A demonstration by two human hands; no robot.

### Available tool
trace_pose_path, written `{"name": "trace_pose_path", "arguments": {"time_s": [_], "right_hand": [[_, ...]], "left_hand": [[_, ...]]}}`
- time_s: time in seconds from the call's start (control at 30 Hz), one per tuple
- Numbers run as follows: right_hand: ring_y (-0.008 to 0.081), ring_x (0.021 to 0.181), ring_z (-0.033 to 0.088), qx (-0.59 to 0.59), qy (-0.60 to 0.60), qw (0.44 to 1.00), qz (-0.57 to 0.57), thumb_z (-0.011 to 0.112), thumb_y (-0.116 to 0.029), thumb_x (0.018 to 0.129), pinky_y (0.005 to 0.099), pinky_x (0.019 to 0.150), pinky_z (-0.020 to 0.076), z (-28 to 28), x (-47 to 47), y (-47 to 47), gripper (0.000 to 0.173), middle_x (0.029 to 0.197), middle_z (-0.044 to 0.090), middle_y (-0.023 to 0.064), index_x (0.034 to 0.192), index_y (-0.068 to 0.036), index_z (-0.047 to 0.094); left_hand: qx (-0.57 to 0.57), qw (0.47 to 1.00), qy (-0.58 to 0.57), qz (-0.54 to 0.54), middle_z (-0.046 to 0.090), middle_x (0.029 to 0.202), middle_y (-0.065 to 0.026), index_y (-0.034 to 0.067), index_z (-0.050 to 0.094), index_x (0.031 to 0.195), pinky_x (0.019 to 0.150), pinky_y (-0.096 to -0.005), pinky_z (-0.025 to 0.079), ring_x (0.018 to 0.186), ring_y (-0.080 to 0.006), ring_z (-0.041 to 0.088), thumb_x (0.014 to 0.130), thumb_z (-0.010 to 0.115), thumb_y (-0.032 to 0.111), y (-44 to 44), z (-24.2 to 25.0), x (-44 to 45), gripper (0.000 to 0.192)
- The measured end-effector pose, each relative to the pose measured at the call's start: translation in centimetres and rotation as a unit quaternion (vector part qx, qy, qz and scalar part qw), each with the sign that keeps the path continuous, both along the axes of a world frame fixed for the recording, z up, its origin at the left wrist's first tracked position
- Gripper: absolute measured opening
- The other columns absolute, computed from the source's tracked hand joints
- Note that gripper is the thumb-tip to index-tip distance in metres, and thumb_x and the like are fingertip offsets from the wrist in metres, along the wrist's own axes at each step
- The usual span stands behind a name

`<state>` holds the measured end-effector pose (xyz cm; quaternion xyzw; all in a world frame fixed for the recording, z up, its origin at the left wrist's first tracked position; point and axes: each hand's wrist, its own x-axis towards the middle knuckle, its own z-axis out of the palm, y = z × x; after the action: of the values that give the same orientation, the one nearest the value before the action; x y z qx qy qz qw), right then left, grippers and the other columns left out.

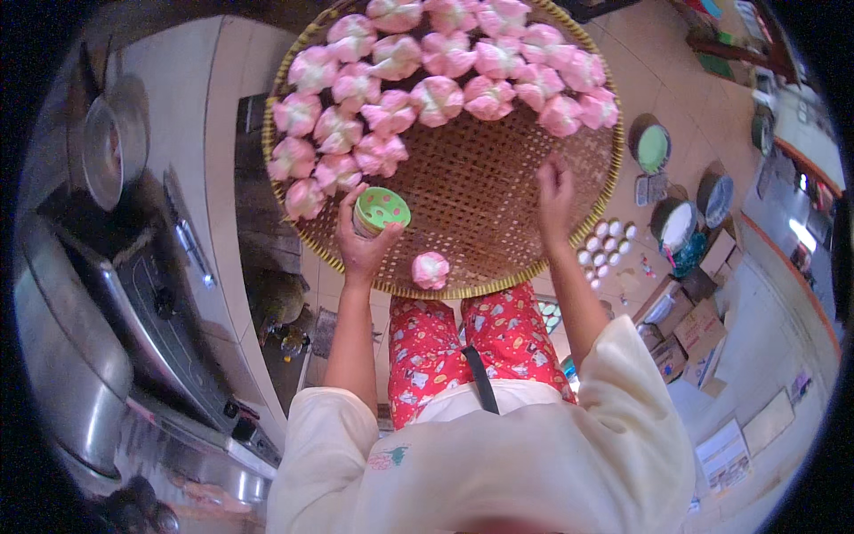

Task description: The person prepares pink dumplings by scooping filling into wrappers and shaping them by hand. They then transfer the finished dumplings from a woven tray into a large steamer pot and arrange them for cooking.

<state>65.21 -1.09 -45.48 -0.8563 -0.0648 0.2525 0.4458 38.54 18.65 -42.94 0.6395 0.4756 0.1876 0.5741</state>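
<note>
My left hand (367,243) grips a green paper baking cup (383,208) with pink dots; it looks like a stack of nested cups. It is over the left front of a round woven bamboo tray (467,180) with a yellowish rim. Over the tray's right side is my right hand (557,190), its fingers bent and blurred, with no object visible in them. Pink and white steamed cakes (437,100) with split tops cover the far and left parts of the tray. A single pink cake (430,270) sits apart near the front rim.
To the left are a gas stove (167,320) and a metal pan (103,153) on a counter. On the tiled floor to the right stand several small white cups (606,243), a green-filled basin (652,148), a white-filled bowl (678,223) and cardboard boxes (699,327).
</note>
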Motion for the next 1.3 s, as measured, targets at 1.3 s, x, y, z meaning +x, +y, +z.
{"name": "trace_pose_path", "arguments": {"time_s": [1.3], "right_hand": [[0.0347,0.116,0.051,0.038,0.143,0.978,0.144,0.070,-0.036,0.088,0.0437,0.102,0.0401,-2.9,-29.3,14.4,0.070,0.130,0.050,0.0228,0.141,0.000,0.042]], "left_hand": [[0.132,0.986,0.090,0.056,0.056,0.123,-0.0127,0.005,0.052,0.129,0.101,-0.0427,0.043,0.115,-0.0313,0.054,0.061,0.086,0.026,-2.2,3.7,-17.5,0.079]]}}
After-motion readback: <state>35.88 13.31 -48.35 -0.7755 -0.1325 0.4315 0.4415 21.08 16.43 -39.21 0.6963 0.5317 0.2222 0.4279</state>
